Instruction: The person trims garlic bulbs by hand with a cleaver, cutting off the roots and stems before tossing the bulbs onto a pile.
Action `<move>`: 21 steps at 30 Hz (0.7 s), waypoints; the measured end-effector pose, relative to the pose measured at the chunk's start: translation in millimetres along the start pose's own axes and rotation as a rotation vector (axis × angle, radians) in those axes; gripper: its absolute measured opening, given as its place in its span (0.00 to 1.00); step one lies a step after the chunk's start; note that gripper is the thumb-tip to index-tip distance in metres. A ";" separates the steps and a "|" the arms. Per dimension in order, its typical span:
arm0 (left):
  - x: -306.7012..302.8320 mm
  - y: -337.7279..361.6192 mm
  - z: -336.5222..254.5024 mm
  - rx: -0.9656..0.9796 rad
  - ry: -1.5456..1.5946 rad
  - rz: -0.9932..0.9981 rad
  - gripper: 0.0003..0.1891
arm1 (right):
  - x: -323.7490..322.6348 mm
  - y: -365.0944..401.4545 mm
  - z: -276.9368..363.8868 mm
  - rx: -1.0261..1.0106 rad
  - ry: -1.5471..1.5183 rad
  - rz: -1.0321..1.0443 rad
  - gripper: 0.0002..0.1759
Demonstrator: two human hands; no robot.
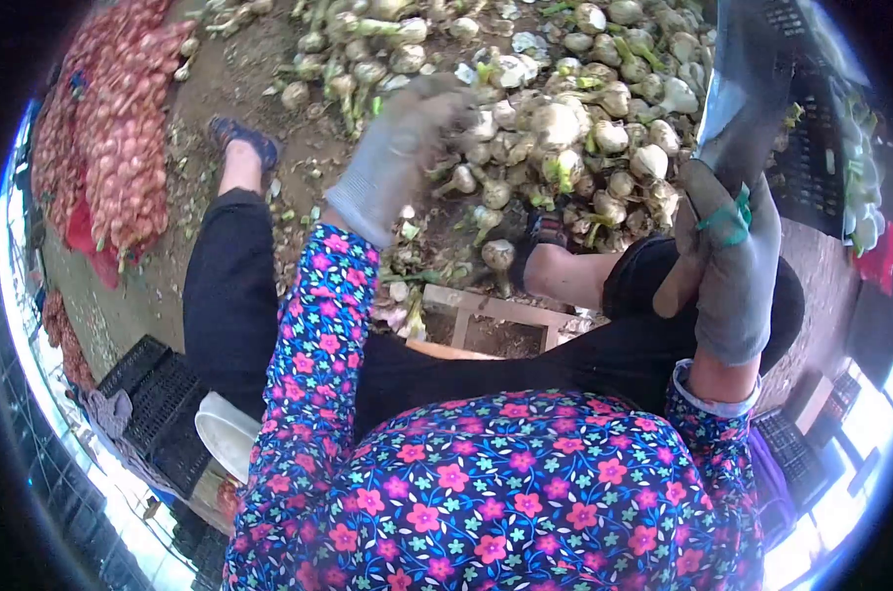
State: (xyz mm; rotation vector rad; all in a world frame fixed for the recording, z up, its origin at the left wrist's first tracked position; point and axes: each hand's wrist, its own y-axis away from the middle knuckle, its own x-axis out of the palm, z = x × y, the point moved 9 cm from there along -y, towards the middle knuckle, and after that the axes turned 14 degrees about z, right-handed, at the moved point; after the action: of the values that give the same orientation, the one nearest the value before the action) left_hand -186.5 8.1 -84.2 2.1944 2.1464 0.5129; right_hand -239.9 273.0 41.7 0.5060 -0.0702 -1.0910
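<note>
My left hand [407,143], in a grey work glove, is over the near left side of a heap of pale bulbs [560,126] with green stems. Motion blurs its fingers, so whether they hold anything cannot be made out. One blurred bulb [498,254] shows below the heap. On the right, my right hand [737,256], also gloved and with a green tie on it, is closed round a large tool with a broad metal blade [747,94]. The blade points up and away, and a brown handle shows beside the palm.
Full net sacks of reddish bulbs [121,128] stand at the left. Black crates [156,404] and a white basin [228,433] are at the lower left. A wooden frame [496,307] lies between my legs. Another black crate [816,148] is at the right.
</note>
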 end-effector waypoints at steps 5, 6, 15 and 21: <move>-117.3 -36.3 87.3 -0.228 -0.137 -0.525 0.32 | 6.6 -19.7 2.8 -0.048 0.029 -0.057 0.23; -132.7 -46.7 89.1 -0.240 -0.363 -0.553 0.32 | 7.4 -24.2 1.5 -0.036 0.044 -0.059 0.23; -194.8 -116.2 148.1 -0.518 -0.534 -0.832 0.33 | 24.0 -49.8 -17.6 0.208 -0.008 -0.030 0.13; -192.5 -74.8 143.6 -0.385 -0.067 -0.730 0.29 | 24.3 -43.1 -22.3 0.193 -0.089 0.013 0.10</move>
State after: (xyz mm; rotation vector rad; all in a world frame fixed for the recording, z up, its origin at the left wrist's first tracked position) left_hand -221.5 -146.7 -279.3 1.1117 2.3435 0.6942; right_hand -257.5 244.5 -0.9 0.6289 -0.2589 -1.0997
